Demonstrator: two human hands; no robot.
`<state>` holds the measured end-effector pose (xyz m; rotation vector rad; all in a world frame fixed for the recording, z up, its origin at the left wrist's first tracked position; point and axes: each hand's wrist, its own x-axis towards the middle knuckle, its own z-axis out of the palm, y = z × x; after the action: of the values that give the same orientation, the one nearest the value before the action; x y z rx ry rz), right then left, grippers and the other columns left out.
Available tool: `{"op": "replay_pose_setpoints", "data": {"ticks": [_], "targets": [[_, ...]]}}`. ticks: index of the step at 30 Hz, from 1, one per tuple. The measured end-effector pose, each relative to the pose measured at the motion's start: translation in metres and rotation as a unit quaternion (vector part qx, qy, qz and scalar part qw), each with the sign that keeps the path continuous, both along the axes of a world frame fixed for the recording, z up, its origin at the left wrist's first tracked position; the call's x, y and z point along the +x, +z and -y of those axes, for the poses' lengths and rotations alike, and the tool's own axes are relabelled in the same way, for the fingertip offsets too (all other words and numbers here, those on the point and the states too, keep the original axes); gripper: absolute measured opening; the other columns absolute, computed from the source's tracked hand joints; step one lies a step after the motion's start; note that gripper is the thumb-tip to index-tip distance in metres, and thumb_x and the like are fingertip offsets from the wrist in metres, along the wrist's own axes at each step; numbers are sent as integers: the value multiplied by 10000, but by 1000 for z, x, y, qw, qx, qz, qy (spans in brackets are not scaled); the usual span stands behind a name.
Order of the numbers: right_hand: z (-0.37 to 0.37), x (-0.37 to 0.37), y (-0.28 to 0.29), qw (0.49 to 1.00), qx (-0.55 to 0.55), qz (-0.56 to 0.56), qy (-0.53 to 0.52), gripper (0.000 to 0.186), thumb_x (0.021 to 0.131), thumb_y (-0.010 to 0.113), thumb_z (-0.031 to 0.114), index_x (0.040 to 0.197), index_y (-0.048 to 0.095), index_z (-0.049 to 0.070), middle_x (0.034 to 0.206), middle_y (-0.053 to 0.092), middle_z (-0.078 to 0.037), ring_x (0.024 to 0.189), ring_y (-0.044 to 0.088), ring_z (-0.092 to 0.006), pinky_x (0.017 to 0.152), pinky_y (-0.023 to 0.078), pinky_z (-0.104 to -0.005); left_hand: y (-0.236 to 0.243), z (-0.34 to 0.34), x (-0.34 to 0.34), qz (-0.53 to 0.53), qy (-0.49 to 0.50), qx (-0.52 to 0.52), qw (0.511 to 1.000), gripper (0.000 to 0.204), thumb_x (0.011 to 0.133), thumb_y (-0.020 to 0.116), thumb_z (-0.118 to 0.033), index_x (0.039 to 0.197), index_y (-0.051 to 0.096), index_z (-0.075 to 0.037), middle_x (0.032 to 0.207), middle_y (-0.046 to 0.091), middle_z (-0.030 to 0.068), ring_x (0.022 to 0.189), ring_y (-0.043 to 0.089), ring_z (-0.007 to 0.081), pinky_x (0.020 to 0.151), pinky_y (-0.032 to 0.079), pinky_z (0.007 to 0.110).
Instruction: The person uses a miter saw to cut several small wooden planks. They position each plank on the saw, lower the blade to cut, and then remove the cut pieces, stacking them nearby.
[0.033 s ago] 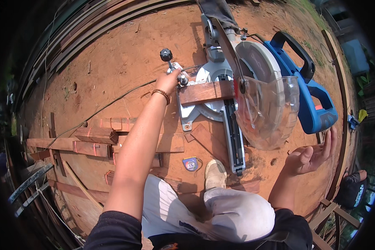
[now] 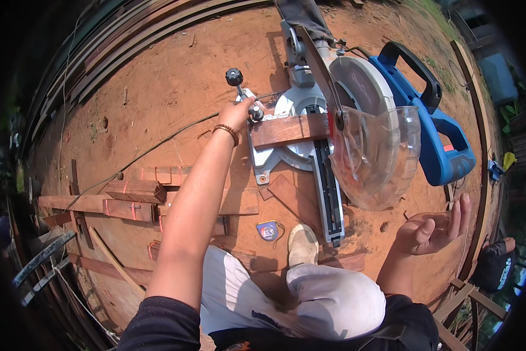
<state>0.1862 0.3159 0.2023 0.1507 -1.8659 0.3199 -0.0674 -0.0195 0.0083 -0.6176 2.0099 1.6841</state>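
A miter saw (image 2: 310,111) stands on the red dirt ground with its round blade and clear guard (image 2: 374,155) raised. Its blue motor housing and handle (image 2: 435,137) are at the right. A short reddish wooden board (image 2: 289,130) lies across the saw table. My left hand (image 2: 236,114) reaches forward and grips the small knob of the saw's clamp (image 2: 255,112) at the board's left end; a black knob (image 2: 234,76) tops the clamp rod. My right hand (image 2: 432,228) hovers palm up with fingers spread, below the blue handle, holding nothing.
A blue tape measure (image 2: 267,231) lies by my shoe (image 2: 303,245). Cut wooden blocks and boards (image 2: 131,193) lie at the left, with long planks (image 2: 111,47) stacked beyond. A cable (image 2: 157,146) runs across the dirt. A wooden frame (image 2: 479,193) curves along the right.
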Motion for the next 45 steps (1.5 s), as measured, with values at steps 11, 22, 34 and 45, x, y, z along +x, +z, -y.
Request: {"op": "replay_pose_setpoints", "data": {"ticks": [11,22,34,45], "targets": [[76,16,-73,822,-125,412,373,225,802,796,90,989,714,-5,934,694,-122,787,677,-279,697,561,-350,33,-85,68,-468,-383,-439,665,581,807,857,-305,1287,618,-81,1172,705,109,1193,613,305,1041,451,464],[63,24,-111,818,-159,463,303,152,883,749,121,1000,698,39,894,718,-132,779,704,-312,689,562,-386,45,-52,110,-420,-292,-394,764,606,715,865,-279,1255,673,-82,1121,674,163,1120,623,336,985,499,458],[127,-28,-171,698,-261,568,349,184,936,724,140,1031,714,-17,898,706,-158,801,715,-267,675,556,-343,21,-10,24,-181,-87,-179,963,674,865,758,-535,1174,721,63,1048,768,221,964,752,304,857,575,368],[88,22,-208,683,-254,627,276,185,938,691,207,964,695,23,834,706,-144,775,710,-308,701,547,-390,22,-26,-17,-144,-270,-278,911,404,872,720,-282,1084,738,63,951,760,188,822,735,278,775,575,405]]}}
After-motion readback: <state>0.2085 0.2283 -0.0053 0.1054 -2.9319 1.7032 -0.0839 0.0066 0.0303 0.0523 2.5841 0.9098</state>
